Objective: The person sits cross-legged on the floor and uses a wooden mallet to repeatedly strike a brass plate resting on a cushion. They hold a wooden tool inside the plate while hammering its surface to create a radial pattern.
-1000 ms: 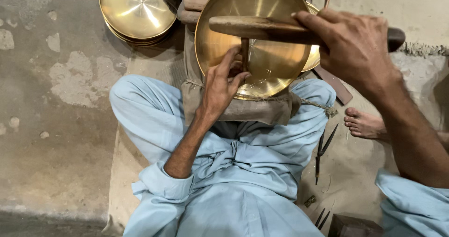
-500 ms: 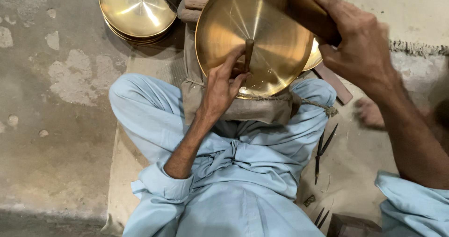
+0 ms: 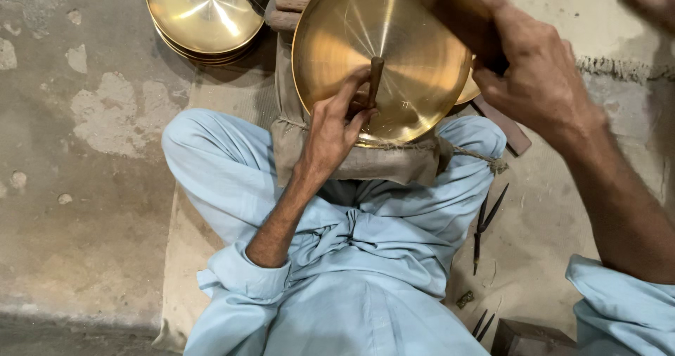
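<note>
A shiny brass plate [image 3: 408, 40] lies tilted on a brown cloth pad [image 3: 365, 163] over my crossed legs. My left hand [image 3: 334, 127] rests on the plate's near rim and pinches a short dark punch [image 3: 375, 78] that stands upright on the plate. My right hand [image 3: 534, 75] is raised above the plate's right side, closed around the blurred wooden handle of a mallet [image 3: 453, 8]. The mallet's head is out of sight.
A stack of brass plates [image 3: 204, 15] sits at the top left on the concrete floor [image 3: 70, 187]. Dark metal dividers [image 3: 486, 222] lie on the mat by my right thigh. A dark box [image 3: 531, 338] stands at the bottom right, with small metal tools beside it.
The mallet lay across the plate over the punch a second ago. My right hand has since swung it up and to the right. The left hand and punch stay in place.
</note>
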